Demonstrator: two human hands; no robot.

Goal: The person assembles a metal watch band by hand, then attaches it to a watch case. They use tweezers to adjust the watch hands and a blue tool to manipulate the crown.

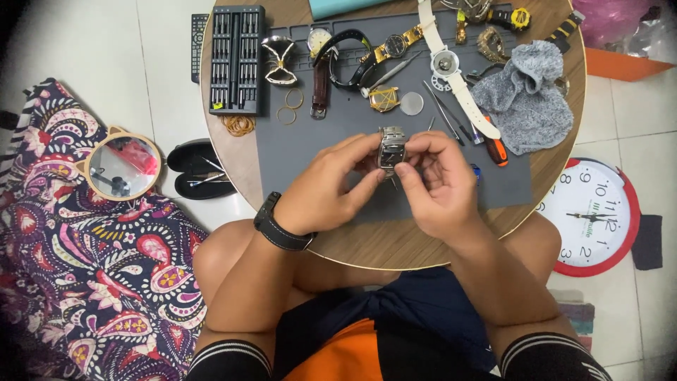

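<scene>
A silver metal-band wristwatch (391, 147) is pinched between both of my hands above the grey work mat (303, 148). My left hand (331, 187) grips it from the left, a black watch strapped on that wrist. My right hand (437, 180) holds it from the right with thumb and fingertips. Part of the watch is hidden by my fingers.
On the round wooden table (395, 247) lie a black screwdriver-bit set (236, 60), several watches (367, 53), a white-strap watch (451, 70), a grey cloth (525, 99), rubber bands (238, 125). On the floor: a red-rimmed wall clock (592, 215), a small mirror (123, 166), patterned fabric (84, 282).
</scene>
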